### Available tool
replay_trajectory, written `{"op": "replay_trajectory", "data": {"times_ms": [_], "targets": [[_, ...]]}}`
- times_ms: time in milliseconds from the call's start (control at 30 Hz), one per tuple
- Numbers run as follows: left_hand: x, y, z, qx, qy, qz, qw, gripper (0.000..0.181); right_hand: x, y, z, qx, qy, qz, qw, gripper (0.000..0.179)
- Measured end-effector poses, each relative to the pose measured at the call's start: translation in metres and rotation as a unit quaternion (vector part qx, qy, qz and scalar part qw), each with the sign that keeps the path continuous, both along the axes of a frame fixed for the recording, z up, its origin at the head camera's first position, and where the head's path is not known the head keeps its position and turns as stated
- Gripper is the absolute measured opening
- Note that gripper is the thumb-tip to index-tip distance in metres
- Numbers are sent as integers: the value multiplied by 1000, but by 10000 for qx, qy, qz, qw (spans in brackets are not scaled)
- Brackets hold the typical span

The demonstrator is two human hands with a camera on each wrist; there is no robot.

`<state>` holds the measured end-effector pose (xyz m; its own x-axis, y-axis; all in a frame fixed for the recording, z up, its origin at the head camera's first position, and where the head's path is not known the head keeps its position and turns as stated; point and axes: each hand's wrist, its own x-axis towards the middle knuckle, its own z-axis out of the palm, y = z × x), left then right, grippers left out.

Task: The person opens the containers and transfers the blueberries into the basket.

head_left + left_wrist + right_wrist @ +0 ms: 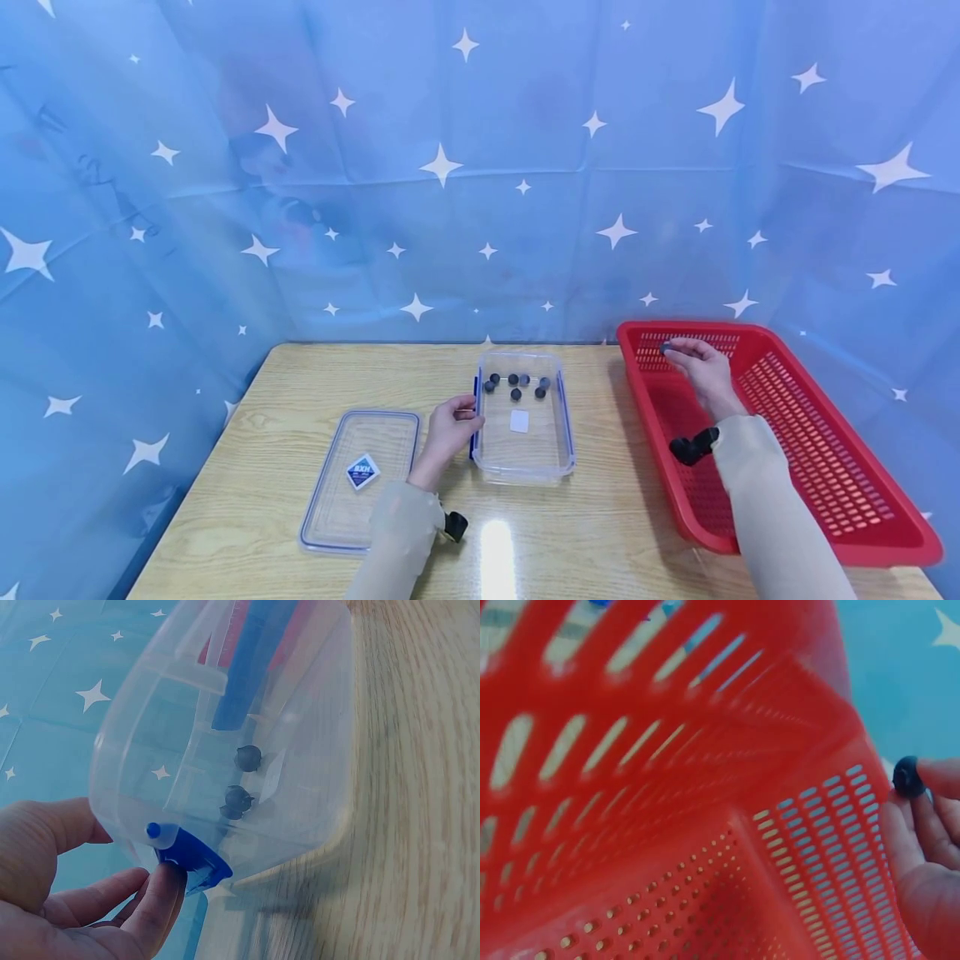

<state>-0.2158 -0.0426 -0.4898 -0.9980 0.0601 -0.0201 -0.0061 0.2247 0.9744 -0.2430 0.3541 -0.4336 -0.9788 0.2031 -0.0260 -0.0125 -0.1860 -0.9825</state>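
Observation:
My right hand point(703, 377) pinches a blueberry point(908, 777) between thumb and fingertips, over the far end of the red basket point(651, 433). My left hand point(450, 432) rests its relaxed fingertips against the left side of a clear plastic box point(536, 454), at the blue latch point(193, 859). Inside this box, several dark blueberries point(516, 394) lie scattered toward the far end, with a small white square pad point(519, 421) nearer its middle.
Left of the box, a clear lid point(330, 500) with a blue rim lies flat on the wooden table point(247, 467); a blue and white label point(363, 472) is on it. A blue curtain point(525, 250) with white stars hangs behind the table.

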Motion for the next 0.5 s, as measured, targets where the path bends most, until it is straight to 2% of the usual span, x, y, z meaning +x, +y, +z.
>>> {"op": "replay_trajectory", "data": {"times_ms": [167,300,500], "targets": [[0,0,1,-7,23,-8,10000,38,0,1,-5,280,-171,-62,9994,17],[1,0,2,-17,53,-5,10000,38,0,3,-10,282,-266,-82,9992,15],[1,0,2,-4,47,-16,10000,38,1,8,-18,26,-391,-150,9991,12]]}}
